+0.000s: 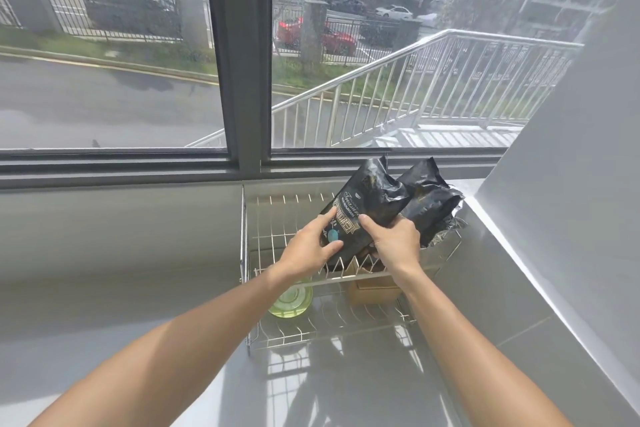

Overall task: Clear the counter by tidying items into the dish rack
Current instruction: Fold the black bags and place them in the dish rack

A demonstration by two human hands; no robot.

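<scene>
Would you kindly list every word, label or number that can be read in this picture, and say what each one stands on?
Script word, roughly "Treasure", uncertain: on the front black pouch, held by the left hand and right hand over the dish rack.
Small capitals under it: too blurred to read.
Large pale block characters: not legible.
Teal round sticker: its text is too small.
Second black pouch: no readable print.
</scene>
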